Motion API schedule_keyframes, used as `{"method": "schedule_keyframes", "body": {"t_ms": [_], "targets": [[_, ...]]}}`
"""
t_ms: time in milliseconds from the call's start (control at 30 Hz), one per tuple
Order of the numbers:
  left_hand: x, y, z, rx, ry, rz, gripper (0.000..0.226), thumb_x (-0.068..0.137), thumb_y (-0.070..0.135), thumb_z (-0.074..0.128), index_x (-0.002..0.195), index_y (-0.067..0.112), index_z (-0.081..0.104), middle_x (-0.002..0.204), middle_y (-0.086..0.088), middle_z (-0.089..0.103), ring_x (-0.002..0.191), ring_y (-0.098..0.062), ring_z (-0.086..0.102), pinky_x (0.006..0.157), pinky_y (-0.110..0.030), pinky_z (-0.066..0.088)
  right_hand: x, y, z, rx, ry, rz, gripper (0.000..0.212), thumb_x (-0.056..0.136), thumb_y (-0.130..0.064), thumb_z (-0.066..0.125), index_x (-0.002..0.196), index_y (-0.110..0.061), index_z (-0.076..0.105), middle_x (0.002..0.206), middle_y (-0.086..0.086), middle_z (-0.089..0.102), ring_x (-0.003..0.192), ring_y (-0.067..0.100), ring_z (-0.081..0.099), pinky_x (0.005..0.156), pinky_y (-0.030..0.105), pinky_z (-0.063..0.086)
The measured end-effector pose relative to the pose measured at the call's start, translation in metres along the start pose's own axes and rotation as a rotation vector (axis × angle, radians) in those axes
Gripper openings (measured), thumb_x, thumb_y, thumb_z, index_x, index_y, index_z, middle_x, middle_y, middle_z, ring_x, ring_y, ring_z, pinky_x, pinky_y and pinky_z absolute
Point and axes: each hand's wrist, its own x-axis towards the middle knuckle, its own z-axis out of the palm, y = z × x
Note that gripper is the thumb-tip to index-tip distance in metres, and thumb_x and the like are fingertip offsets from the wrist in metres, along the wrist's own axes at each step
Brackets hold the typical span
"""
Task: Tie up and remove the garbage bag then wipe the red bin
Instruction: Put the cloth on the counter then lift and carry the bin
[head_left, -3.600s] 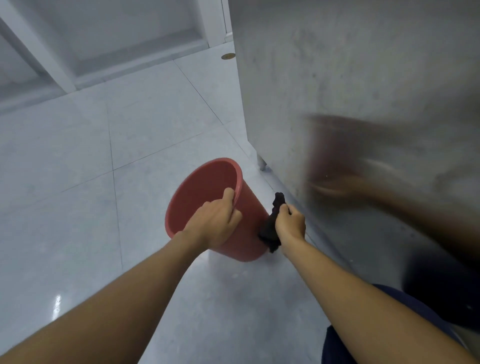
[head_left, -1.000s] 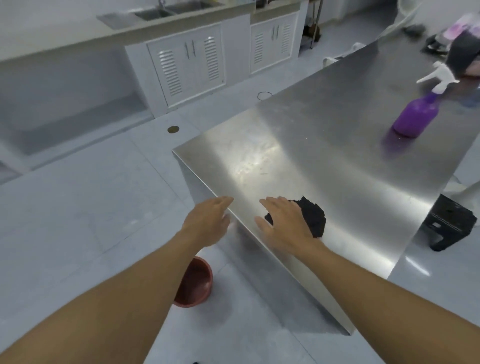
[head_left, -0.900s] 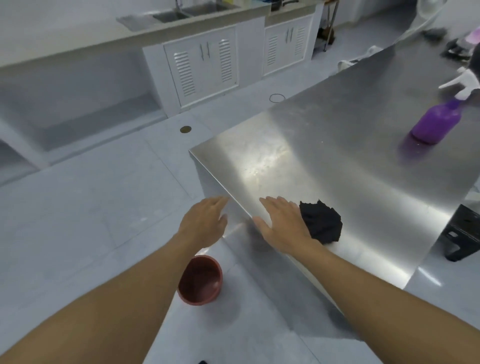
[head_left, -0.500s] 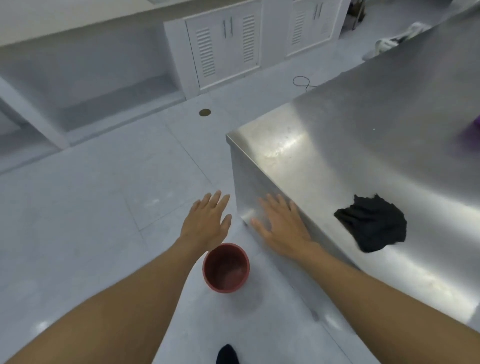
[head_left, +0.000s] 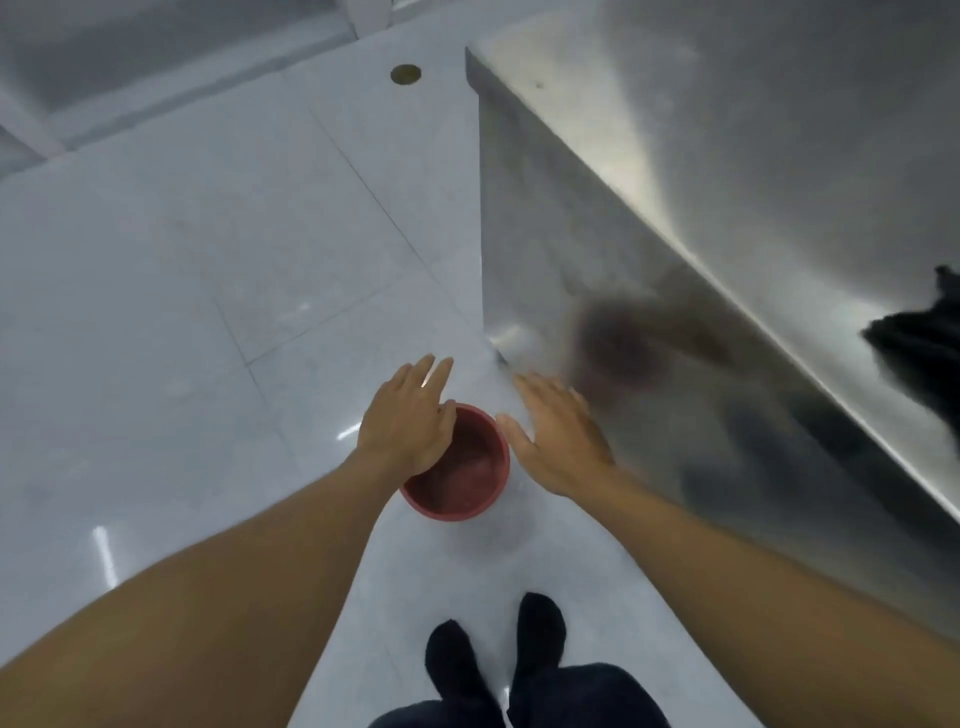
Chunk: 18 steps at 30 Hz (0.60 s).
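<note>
Both hands, left hand (head_left: 408, 423) and right hand (head_left: 558, 434), hover flat-fingered (holding nothing) over the upright red bin (head_left: 460, 480); a black cloth (head_left: 919, 338) lies on the steel table (head_left: 753, 130), far right.

No writing, label, brand, number or sign can be read anywhere in the head view; the red bin (head_left: 462, 483) shows plain plastic; the steel table (head_left: 779, 130) shows only glare and blurred reflections; the black cloth (head_left: 919, 343) and the pale floor (head_left: 156, 312) tiles bear no legible mark.
</note>
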Motion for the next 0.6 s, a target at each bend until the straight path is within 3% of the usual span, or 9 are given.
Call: {"method": "schedule_keyframes", "body": {"t_ms": [267,400,500,600], "targets": [[0.056,-0.081,0.177,0.053,-0.016,-0.053,0.055,0.103,0.027,0.048,0.156,0.015,0.037,0.162,-0.006,0.038,0.137,-0.033,0.043,0.111,-0.046,0.041,0.062,0.078,0.171,0.02,-0.092,0.063,0.063,0.105,-0.051,0.035,0.161,-0.022,0.022,0.169,0.002,0.019,0.156,0.024,0.014,0.125,0.043,0.017],[0.067,-0.117,0.245,0.15,-0.123,-0.126,0.062,0.1,0.02,0.048,0.159,0.015,0.03,0.167,-0.003,0.026,0.135,-0.035,0.04,0.107,-0.046,0.043,0.084,0.102,0.243,0.055,-0.12,0.063,0.064,0.104,-0.047,0.042,0.161,-0.023,0.021,0.17,0.002,0.016,0.156,0.025,0.016,0.122,0.047,0.028],[0.07,-0.132,0.276,0.195,-0.218,-0.182,0.076,0.095,0.01,0.052,0.163,0.014,0.018,0.172,-0.002,0.012,0.14,-0.038,0.033,0.105,-0.046,0.045,0.093,0.114,0.282,0.057,-0.127,0.051,0.07,0.104,-0.042,0.047,0.162,-0.021,0.016,0.171,0.002,0.011,0.155,0.024,0.017,0.119,0.042,0.03],[0.07,-0.145,0.295,0.216,-0.203,-0.176,0.087,0.09,-0.003,0.059,0.163,0.009,0.013,0.171,-0.004,0.009,0.139,-0.041,0.031,0.099,-0.043,0.051,0.095,0.12,0.305,0.06,-0.124,0.039,0.071,0.104,-0.027,0.053,0.162,-0.016,0.014,0.171,0.002,0.009,0.152,0.025,0.023,0.118,0.039,0.034]]}}
